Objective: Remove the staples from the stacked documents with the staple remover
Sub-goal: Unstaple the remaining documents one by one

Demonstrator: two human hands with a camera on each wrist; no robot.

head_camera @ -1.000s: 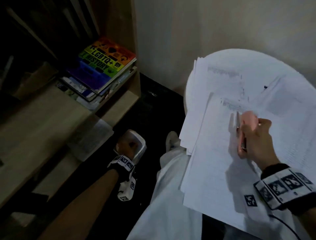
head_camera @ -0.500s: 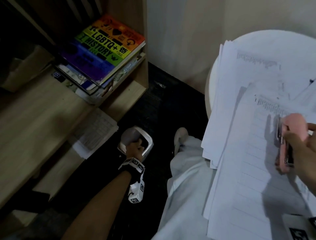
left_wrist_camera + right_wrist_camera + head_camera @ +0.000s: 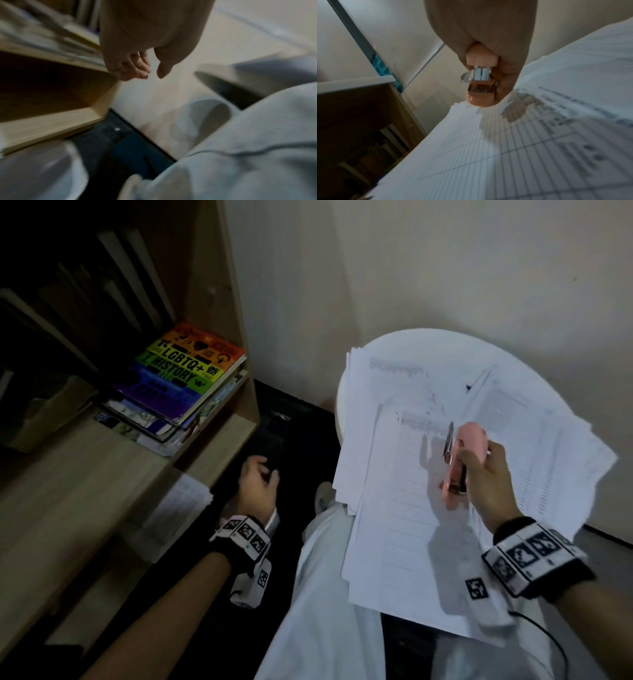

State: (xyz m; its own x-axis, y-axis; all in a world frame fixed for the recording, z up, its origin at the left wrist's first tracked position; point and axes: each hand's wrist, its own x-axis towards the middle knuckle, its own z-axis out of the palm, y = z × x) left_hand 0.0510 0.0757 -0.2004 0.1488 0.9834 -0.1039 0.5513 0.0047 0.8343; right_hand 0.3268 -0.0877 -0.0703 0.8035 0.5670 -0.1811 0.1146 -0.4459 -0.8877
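Your wooden bookshelf (image 3: 219, 285) stands at left and a round white table (image 3: 411, 344) at right carries the stacked documents (image 3: 404, 535), fanned loosely and hanging over your lap, so the job looks mid-course: no pulled staple shows anywhere, and how many remain in the pile cannot be told. Your right hand (image 3: 486, 477) is wrapped around the pink staple remover (image 3: 459, 453), holding it just above the top sheet near its printed heading, metal tip forward. Your left hand (image 3: 257, 481) hangs low beside the shelf, well apart from the papers, fingers loosely curled and holding nothing. You still have to steady the next sheaf and find its staple. The only legible writing is "LGBTQ+ HISTORY" on the rainbow-covered book (image 3: 185, 371); the documents' ruled tables and headings are too blurred to read.
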